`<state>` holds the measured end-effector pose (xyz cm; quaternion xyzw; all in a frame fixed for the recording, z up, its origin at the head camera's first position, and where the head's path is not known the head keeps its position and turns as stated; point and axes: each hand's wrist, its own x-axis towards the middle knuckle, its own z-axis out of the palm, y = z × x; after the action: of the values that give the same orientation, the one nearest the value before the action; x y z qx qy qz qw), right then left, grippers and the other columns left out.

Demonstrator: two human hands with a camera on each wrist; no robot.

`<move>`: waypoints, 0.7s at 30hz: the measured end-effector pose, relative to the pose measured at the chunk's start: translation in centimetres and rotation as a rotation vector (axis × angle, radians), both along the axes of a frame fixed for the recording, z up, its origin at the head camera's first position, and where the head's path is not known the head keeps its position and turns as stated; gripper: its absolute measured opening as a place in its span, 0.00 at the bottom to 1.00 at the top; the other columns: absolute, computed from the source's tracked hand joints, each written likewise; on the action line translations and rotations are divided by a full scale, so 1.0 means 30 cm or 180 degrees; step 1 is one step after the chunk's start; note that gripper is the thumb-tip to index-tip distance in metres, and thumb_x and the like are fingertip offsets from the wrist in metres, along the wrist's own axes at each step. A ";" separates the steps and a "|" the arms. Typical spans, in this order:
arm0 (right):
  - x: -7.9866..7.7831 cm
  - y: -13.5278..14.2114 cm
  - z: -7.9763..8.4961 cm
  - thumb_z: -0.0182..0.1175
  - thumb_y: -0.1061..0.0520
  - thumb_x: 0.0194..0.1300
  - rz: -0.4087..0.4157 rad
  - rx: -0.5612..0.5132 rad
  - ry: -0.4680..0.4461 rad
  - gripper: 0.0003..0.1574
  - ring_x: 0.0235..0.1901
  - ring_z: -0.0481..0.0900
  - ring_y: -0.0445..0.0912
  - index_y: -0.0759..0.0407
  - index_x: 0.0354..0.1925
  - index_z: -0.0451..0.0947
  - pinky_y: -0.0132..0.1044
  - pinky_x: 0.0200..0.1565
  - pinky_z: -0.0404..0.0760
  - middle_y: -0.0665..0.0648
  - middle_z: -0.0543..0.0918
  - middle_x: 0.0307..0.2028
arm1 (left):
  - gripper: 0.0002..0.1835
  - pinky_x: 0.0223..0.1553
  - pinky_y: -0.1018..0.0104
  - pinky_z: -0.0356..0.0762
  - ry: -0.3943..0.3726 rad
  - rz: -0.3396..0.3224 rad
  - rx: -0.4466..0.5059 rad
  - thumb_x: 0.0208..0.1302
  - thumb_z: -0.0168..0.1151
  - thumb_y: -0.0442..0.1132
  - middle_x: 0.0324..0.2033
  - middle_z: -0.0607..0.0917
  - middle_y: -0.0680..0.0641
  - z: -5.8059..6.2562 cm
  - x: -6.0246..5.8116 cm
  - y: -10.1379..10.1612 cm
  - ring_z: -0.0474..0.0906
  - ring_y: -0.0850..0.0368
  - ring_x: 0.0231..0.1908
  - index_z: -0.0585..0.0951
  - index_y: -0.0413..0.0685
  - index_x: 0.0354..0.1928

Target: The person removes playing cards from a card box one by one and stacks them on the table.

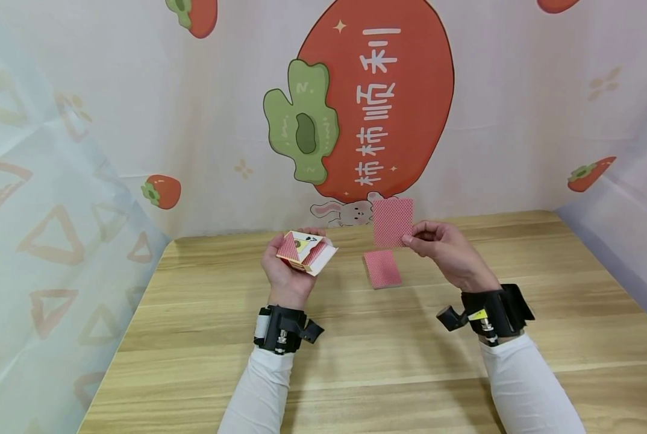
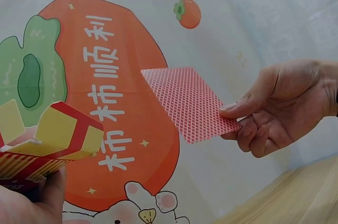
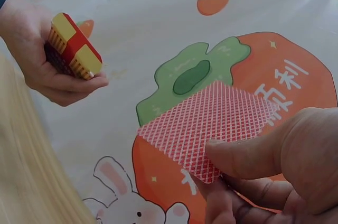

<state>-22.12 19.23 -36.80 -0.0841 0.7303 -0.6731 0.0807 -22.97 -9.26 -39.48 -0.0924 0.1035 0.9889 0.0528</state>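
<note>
My left hand (image 1: 287, 280) grips a red, white and yellow playing card box (image 1: 292, 248), its end flaps standing open. The box's yellow flaps (image 2: 66, 129) show at the left of the left wrist view. My right hand (image 1: 450, 253) pinches a playing card (image 1: 392, 222) near its lower right corner, between thumb and fingers. The card's red-and-white patterned back (image 3: 206, 129) faces up towards the cameras. Just below the held card in the head view, a small stack of cards (image 1: 382, 269) lies face down on the table.
The wooden table (image 1: 204, 337) runs back to a hanging cloth (image 1: 231, 108) printed with persimmons, white characters and a rabbit. Pale cloth (image 1: 36, 241) also hangs along the left side. Each wrist wears a black strap with a small camera.
</note>
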 end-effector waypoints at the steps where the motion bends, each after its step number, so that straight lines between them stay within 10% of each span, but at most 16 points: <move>1: -0.001 -0.001 -0.002 0.61 0.62 0.72 0.0000 -0.0056 0.0014 0.12 0.36 0.75 0.44 0.69 0.47 0.73 0.34 0.41 0.75 0.49 0.82 0.34 | 0.20 0.58 0.50 0.72 0.0009 -0.0004 -0.0012 0.74 0.39 0.48 0.49 0.75 0.39 0.000 0.000 0.000 0.74 0.41 0.53 0.67 0.38 0.52; 21: -0.017 -0.008 -0.026 0.63 0.60 0.71 -0.0079 -0.0031 0.0018 0.17 0.33 0.87 0.45 0.72 0.49 0.73 0.37 0.38 0.86 0.53 0.86 0.34 | 0.17 0.59 0.51 0.72 -0.0003 -0.0006 -0.0052 0.73 0.40 0.47 0.46 0.76 0.40 -0.003 -0.003 -0.006 0.71 0.42 0.58 0.68 0.40 0.50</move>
<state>-22.63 18.98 -37.57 -0.0773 0.7282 -0.6774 0.0698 -23.05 -9.44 -39.58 -0.0931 0.1116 0.9880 0.0530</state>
